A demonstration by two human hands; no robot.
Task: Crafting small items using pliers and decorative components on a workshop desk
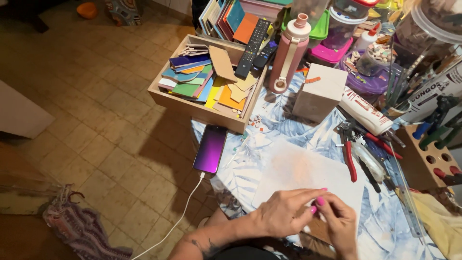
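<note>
Head view — left hand [284,212] over right hand [339,222], held piece hidden.

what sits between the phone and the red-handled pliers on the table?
In the head view, only the pale sheet on the leaf-print cloth lies between the phone and the red-handled pliers. Both hands work at its near edge.

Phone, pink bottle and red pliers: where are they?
Phone [211,148], head view, middle of its purple screen.
Pink bottle [288,53], head view, middle of its body.
Red pliers [350,159], head view, on one red handle.
</note>
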